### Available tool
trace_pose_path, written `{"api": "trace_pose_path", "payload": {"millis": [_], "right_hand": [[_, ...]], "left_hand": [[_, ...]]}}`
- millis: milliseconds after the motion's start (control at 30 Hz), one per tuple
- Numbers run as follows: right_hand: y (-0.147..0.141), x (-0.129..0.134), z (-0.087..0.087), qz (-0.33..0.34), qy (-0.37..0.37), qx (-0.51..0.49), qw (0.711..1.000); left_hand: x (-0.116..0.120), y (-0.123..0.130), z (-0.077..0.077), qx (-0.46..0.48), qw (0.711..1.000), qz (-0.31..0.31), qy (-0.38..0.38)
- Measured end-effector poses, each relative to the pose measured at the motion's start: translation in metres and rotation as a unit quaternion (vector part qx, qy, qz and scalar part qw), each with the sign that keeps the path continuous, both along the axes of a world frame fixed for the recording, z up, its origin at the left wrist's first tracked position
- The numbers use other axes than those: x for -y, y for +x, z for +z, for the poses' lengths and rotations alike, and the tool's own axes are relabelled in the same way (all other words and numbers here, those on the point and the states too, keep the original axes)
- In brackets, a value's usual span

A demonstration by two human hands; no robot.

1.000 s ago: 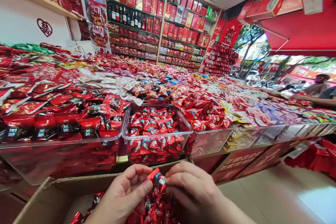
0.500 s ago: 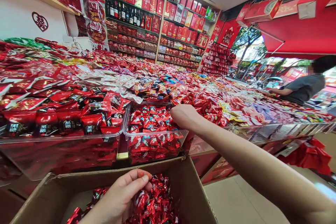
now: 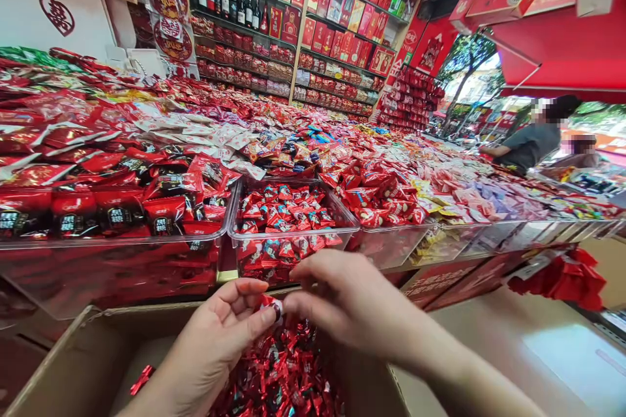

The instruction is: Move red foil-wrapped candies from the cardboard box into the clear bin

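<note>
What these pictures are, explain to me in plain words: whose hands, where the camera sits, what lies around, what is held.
There is no machine here, just a person's two bare hands, filmed by a camera worn on the head, looking forward and down. The left hand pinches a small wrapped sweet between thumb and fingers. The right hand is close beside it; whether it touches the sweet is hard to tell. Below is a cardboard box holding red-wrapped sweets. Just beyond stands a clear plastic tub of similar small sweets, with many other wrapped packets spread around. Farther back are shelves of bottles and boxes, and another person is on the picture's right.
</note>
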State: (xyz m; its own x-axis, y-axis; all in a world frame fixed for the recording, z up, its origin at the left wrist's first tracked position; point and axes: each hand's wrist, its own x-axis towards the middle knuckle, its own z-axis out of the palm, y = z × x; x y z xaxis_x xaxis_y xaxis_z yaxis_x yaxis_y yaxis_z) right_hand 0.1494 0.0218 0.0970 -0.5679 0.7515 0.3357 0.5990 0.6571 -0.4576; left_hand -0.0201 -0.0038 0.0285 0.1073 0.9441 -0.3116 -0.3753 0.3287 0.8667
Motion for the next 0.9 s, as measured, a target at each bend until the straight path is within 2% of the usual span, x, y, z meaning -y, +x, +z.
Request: {"api": "trace_pose_path", "payload": {"millis": [67, 100, 133, 200, 233, 300, 400, 467, 600, 700, 733, 767, 833, 900], "right_hand": [[-0.004, 0.013, -0.033, -0.010, -0.106, -0.095, 0.990], [-0.006, 0.015, -0.050, -0.014, -0.171, -0.160, 0.972], [-0.009, 0.015, -0.065, -0.015, -0.240, -0.231, 0.943], [-0.013, 0.012, -0.088, -0.023, -0.354, -0.358, 0.864], [-0.014, 0.010, -0.095, -0.026, -0.386, -0.402, 0.830], [-0.015, 0.008, -0.103, -0.024, -0.416, -0.448, 0.791], [-0.012, 0.008, -0.105, -0.010, -0.429, -0.476, 0.768], [-0.010, 0.008, -0.107, -0.010, -0.429, -0.488, 0.760], [-0.010, 0.006, -0.114, -0.046, -0.420, -0.497, 0.758], [-0.010, 0.009, -0.114, -0.076, -0.405, -0.511, 0.755], [-0.009, 0.012, -0.109, -0.083, -0.385, -0.501, 0.770], [-0.007, 0.014, -0.102, -0.087, -0.348, -0.478, 0.802], [-0.002, 0.016, -0.080, -0.078, -0.222, -0.409, 0.882], [0.004, 0.006, -0.049, -0.057, -0.076, -0.340, 0.936]], "left_hand": [[0.000, 0.002, 0.000, -0.007, 1.000, 0.003, 0.001], [0.000, 0.002, 0.000, -0.012, 1.000, 0.004, 0.001], [0.000, 0.003, -0.002, -0.016, 1.000, 0.004, -0.002], [-0.001, 0.004, -0.005, -0.013, 1.000, 0.007, -0.016], [-0.002, 0.004, -0.006, -0.008, 1.000, 0.007, -0.023], [-0.003, 0.005, -0.008, -0.004, 0.999, 0.006, -0.033], [-0.006, 0.005, -0.009, -0.005, 0.999, 0.004, -0.036], [-0.008, 0.006, -0.011, -0.038, 0.999, -0.003, -0.027], [-0.010, 0.006, -0.018, -0.140, 0.987, -0.034, 0.068], [-0.010, 0.005, -0.021, -0.137, 0.987, -0.032, 0.083], [-0.009, 0.005, -0.020, -0.126, 0.989, -0.034, 0.074], [-0.008, 0.004, -0.018, -0.113, 0.990, -0.042, 0.069], [-0.007, 0.004, -0.012, -0.093, 0.992, -0.050, 0.070], [-0.005, 0.004, -0.007, -0.093, 0.992, -0.052, 0.067]]}}
